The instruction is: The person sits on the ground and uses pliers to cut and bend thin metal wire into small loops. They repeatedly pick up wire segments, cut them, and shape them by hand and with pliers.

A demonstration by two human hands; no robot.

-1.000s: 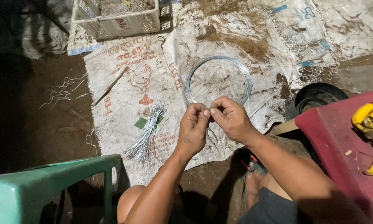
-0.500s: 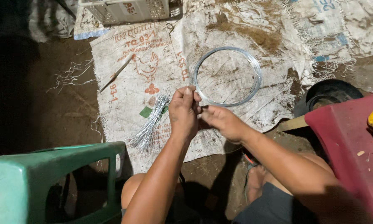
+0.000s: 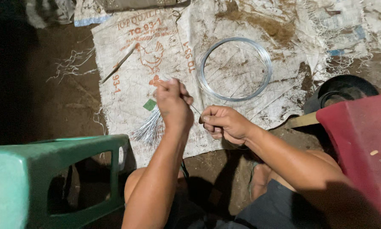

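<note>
Sitting low over a dirty woven sack (image 3: 127,63) spread on the dirt floor, the person had both hands busy with a thin bit of wire (image 3: 194,109) that ran between them. The left hand (image 3: 172,104) was closed up, fingers pinched on the wire's upper end, just above a loose bundle of short cut wire pieces (image 3: 149,127) lying on the sack. The right hand (image 3: 224,124) sat a little lower and to the side, fingers curled in and pinching the other end, so the two hands were near each other but not touching. Honestly the strand was so fine it was hard to follow between them. Just beyond the hands, a round coil of silvery wire (image 3: 235,68) lay flat on the sack. A thin stick (image 3: 118,63) lay further off toward the left. A green plastic stool (image 3: 54,178) stood by the left arm, a red plastic surface (image 3: 360,144) sat by the right, and a dark round tub (image 3: 343,91) was behind it.
</note>
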